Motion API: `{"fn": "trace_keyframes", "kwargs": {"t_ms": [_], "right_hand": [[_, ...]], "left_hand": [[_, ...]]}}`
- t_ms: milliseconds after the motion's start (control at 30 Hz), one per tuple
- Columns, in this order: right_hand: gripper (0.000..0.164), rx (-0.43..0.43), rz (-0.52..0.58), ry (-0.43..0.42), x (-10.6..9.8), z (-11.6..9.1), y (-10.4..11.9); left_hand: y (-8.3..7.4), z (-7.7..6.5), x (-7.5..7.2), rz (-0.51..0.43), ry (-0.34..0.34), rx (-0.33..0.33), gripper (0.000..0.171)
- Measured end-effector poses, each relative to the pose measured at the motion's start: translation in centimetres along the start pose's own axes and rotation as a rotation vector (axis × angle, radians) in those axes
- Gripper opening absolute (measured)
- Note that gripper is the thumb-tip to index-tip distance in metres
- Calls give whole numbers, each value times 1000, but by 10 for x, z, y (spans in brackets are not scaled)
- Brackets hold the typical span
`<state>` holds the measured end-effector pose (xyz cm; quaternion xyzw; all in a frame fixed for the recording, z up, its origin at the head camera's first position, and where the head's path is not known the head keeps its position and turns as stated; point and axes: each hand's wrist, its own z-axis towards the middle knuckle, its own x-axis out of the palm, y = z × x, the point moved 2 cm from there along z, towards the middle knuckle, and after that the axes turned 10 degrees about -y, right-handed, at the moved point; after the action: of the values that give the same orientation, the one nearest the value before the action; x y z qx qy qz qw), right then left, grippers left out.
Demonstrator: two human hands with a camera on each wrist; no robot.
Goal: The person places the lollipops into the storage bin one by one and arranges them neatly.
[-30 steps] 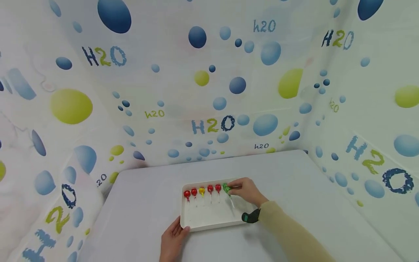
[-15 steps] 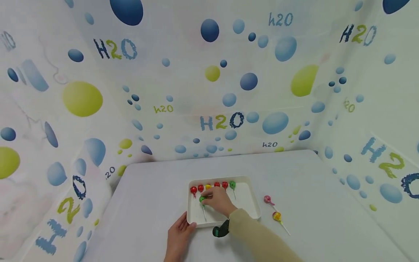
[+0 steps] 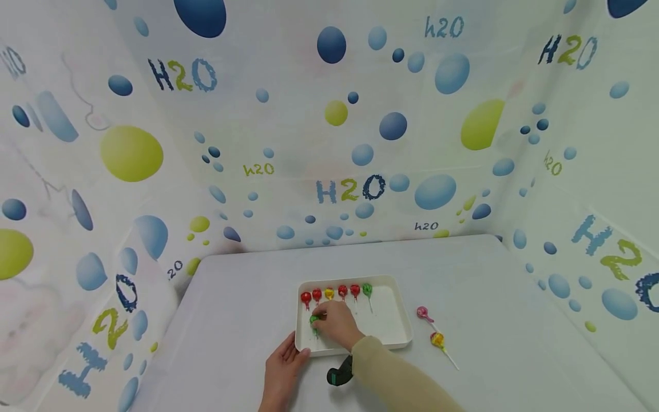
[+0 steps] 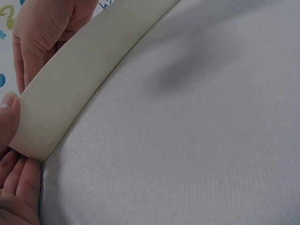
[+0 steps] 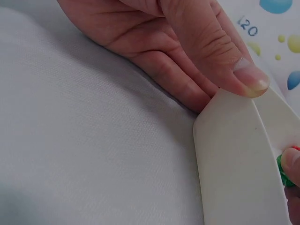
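The left hand [image 3: 284, 366] grips the white tray [image 3: 383, 326] at its near left corner, the right hand [image 3: 338, 324] pinches a green lollipop [image 3: 313, 320] within the tray's left half, a yellow-and-red lollipop [image 3: 437, 340] and a pink lollipop [image 3: 423, 312] lie on the table [image 3: 247, 309] to its right, and six lollipops [image 3: 342, 291] line the tray's far side.

- The back wall [image 3: 298, 129], left wall [image 3: 48, 171] and right wall [image 3: 592, 183] are whitish, meeting at softly creased corners.
- Blue and yellow-green bubbles [image 3: 452, 73] are printed across them, with "H2O" lettering [image 3: 351, 189] in several sizes.
- A pale table [image 3: 247, 315] with rounded far corners has its far edge near the back wall; its surface looks finely textured up close.
- Light is soft, casting blurred shadows [image 4: 180, 77].
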<state>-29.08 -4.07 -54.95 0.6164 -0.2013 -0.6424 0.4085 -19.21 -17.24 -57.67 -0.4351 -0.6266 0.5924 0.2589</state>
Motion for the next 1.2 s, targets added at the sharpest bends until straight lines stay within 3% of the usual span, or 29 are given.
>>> {"fn": "trace_keyframes", "kwargs": {"t_ms": [333,1200], "right_hand": [[12,36,-12,-8,-1,-7,-4],[17,56,-7,-1,-4,-9,1]], "left_hand": [[5,2,0,-33,17,27,70],[3,2,0,-26,-1,11,69]]}}
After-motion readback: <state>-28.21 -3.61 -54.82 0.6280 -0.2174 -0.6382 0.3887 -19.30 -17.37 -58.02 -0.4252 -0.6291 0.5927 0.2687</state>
